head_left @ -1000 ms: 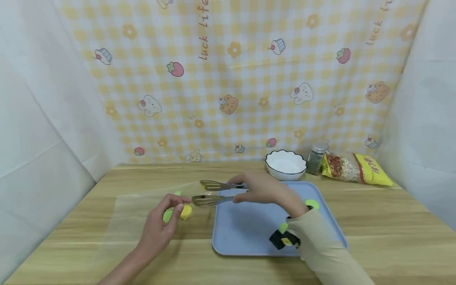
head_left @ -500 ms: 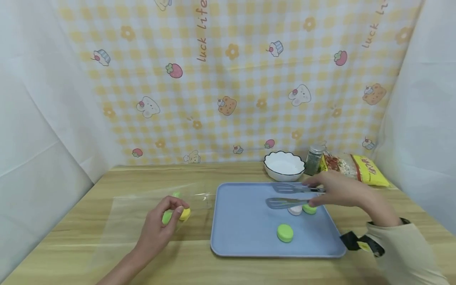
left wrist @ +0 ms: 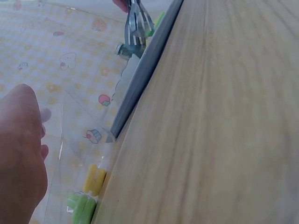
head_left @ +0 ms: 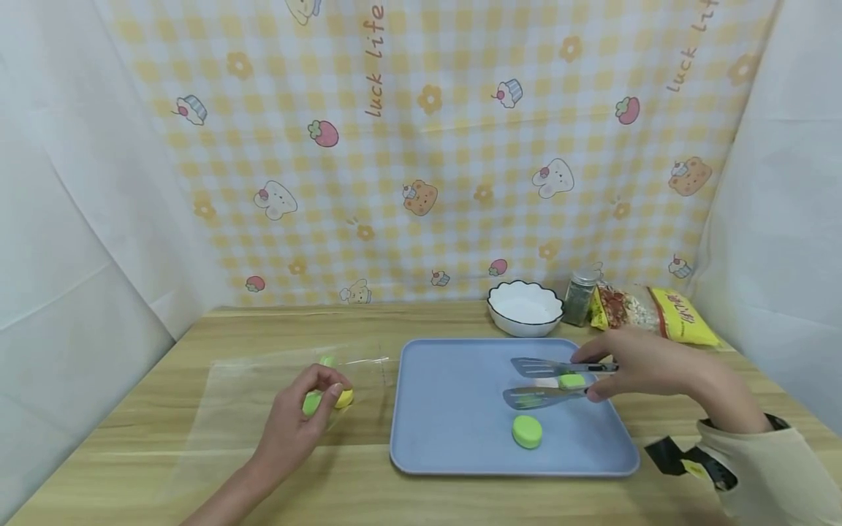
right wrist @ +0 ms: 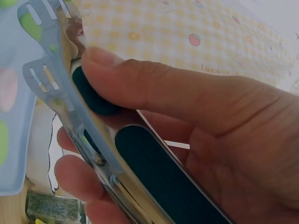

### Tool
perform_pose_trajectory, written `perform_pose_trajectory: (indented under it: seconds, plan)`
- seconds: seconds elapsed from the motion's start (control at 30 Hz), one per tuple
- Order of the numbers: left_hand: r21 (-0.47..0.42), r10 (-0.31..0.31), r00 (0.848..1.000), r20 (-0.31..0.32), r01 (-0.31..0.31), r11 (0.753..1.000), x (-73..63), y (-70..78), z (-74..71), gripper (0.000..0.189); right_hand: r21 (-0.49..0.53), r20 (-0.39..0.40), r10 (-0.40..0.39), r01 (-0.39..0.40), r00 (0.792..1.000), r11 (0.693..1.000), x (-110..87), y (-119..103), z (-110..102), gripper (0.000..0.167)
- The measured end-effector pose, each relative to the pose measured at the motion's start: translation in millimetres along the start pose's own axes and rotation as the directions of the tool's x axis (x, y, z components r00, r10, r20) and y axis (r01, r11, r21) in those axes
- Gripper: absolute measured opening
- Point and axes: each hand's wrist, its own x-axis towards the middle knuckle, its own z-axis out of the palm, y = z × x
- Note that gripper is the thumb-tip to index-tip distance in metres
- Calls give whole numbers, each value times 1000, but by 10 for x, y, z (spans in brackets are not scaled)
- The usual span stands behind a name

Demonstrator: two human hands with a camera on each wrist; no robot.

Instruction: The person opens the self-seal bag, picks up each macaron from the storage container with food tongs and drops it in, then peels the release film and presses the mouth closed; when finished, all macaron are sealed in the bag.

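Observation:
My left hand (head_left: 296,416) pinches the edge of a clear plastic bag (head_left: 230,402) lying on the table. A yellow macaron (head_left: 345,398) and green macarons (head_left: 311,404) show in the bag, partly behind the fingers. Over the right part of a blue tray (head_left: 454,409), my right hand (head_left: 647,369) grips metal tongs (head_left: 536,367), thumb on one dark pad and fingers on the other side. Their slotted blades are spread apart. On the tray, a green macaron (head_left: 528,432) sits near the front. A pale pinkish macaron (head_left: 546,383) and another green one (head_left: 571,381) lie behind, partly covered by the tongs.
Behind the tray stand a white scalloped bowl (head_left: 525,310) with a dark rim and a glass jar (head_left: 579,299) of dried herbs. A yellow printed food packet (head_left: 658,314) lies at the back right. A checked cloth (head_left: 427,146) hangs behind the wooden table.
My right hand has carried the tongs from beside the left hand to the tray's right side, then slightly lower and nearer to me. The left hand stays at the bag.

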Motion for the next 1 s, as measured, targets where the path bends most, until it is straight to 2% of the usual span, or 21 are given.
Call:
perform_pose_trajectory:
  seconds: [0.23,0.43,0.6,0.7,0.83,1.0]
  plan:
    - [-11,8,1000,6,-8,1000,-1,-14,-6,10,25,18,5,-6,1000,1000,-4,14,2,48]
    - [-24,18,999,-37,-19,1000,5,1,14,14,23,0,25,-25,1000,999,-25,74,-26,50]
    - [-39,20,998,-61,-22,999,67,243,-20,12,-4,-11,53,-53,999,999,-29,90,-34,53]
    - [-53,22,997,-68,-26,998,49,184,1,11,-12,-11,63,-64,998,998,-25,91,-37,53]
    - [-70,9,998,-58,-13,997,-7,-23,40,13,3,-7,67,-67,998,998,-32,103,-46,51]
    - [-87,23,997,-78,-30,996,-5,-36,27,8,22,-6,76,-76,997,997,-49,134,-48,48]
